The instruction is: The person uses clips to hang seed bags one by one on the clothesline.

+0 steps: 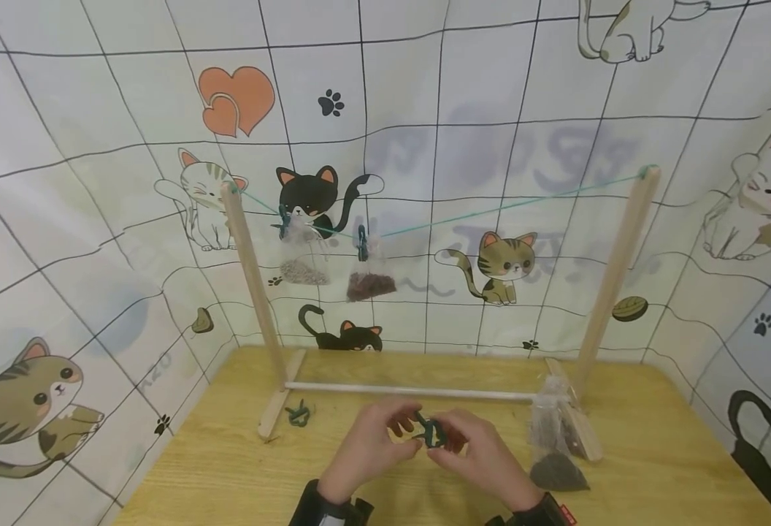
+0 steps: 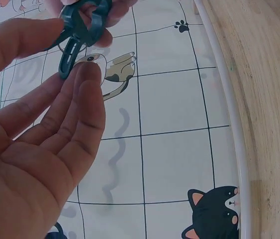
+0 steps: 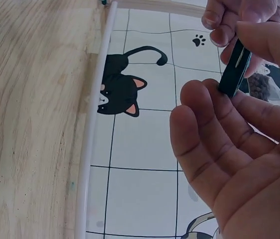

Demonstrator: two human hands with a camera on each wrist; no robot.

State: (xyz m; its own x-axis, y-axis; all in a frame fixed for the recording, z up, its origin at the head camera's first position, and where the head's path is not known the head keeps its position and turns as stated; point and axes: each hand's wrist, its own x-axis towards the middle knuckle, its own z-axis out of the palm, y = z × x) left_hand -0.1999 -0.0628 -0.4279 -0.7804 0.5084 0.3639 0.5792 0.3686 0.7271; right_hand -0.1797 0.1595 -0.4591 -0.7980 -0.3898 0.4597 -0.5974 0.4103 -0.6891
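Observation:
A dark green plastic spring clip is held between both hands, raised in front of the wooden frame. The left hand has its thumb and fingertips on the clip's two handle ends; in the left wrist view the clip shows its slotted handle and thin wire spring. My right hand pinches the rounded end between thumb and index finger, its other fingers loosely bent below. Seen from the right wrist, the clip appears edge-on.
Two similar clips fasten a bag of pale grains and a bag of reddish-brown bits to a green string between wooden posts. A loose clip lies left. A dark-filled bag stands right, another bag behind it.

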